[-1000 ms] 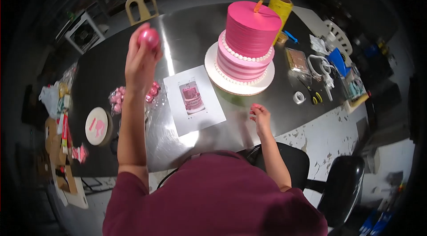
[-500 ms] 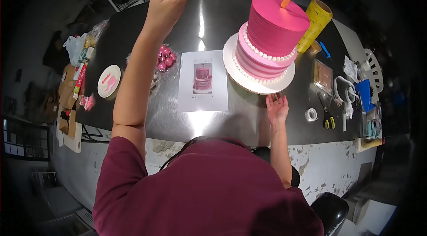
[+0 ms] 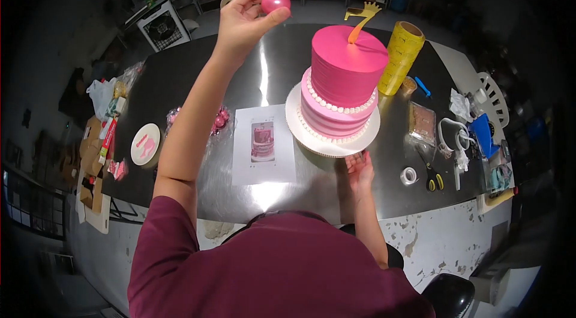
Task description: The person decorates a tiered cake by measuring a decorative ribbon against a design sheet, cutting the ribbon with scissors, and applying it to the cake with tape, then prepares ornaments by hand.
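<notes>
High above the table, my left hand (image 3: 246, 21) pinches a glossy pink ball (image 3: 276, 2) between fingers and thumb. A two-tier pink cake (image 3: 345, 84) with white piped borders stands on a white scalloped cake board (image 3: 300, 132). On its top is a gold number 7 topper (image 3: 360, 21). My right hand (image 3: 360, 173) is palm up at the board's near edge, fingers extended and fingertips partly hidden under the rim. Left of the cake lies a printed sheet (image 3: 279, 174) with a cake picture.
A bag of pink balls (image 3: 222, 121) is partly behind my left arm. A plate with pink cutouts (image 3: 145, 144) lies left. On the right are a yellow wrap roll (image 3: 401, 60), a tape roll (image 3: 408, 176), scissors (image 3: 435, 180) and a blue scraper (image 3: 485, 135).
My view has tilted up, so everything sits lower in the picture. My left hand still holds the pink ball, now fully visible. My right hand stays at the cake board's edge.
</notes>
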### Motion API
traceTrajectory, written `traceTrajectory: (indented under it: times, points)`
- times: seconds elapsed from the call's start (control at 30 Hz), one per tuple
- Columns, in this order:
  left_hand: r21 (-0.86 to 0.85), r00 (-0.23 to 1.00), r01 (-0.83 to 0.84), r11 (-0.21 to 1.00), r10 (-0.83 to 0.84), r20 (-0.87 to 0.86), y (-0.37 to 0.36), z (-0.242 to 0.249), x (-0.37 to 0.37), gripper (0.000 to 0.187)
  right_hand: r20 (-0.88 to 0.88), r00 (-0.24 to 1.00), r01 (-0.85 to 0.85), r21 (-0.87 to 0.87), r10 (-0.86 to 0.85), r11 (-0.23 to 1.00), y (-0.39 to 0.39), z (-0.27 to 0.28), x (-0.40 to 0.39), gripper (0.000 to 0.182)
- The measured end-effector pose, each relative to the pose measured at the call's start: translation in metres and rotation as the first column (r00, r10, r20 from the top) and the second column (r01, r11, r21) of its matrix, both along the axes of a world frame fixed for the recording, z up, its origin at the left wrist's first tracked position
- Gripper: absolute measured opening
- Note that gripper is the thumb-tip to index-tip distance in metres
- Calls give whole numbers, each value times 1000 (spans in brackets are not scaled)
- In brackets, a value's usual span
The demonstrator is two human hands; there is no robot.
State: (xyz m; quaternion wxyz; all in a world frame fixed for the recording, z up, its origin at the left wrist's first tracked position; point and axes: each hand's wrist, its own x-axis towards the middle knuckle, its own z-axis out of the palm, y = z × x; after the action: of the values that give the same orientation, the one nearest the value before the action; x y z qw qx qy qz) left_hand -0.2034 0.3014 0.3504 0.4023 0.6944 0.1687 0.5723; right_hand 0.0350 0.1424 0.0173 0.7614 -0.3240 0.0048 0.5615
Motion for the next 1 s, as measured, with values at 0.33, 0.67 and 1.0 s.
traceTrajectory:
  times: [0.33,0.67,1.0]
  points:
    - [-24,982,-118,993,113,-149,26,-7,36,49,-66,997,45,9,-44,999,0,-5,-4,30]
    - [-9,989,-104,995,102,-111,47,-18,49,46,-68,996,56,-10,-57,998,0,3,-9,29]
    - [-23,990,-94,995,91,-109,48,-19,54,44,-73,994,79,-61,-83,995,0,5,-10,32]
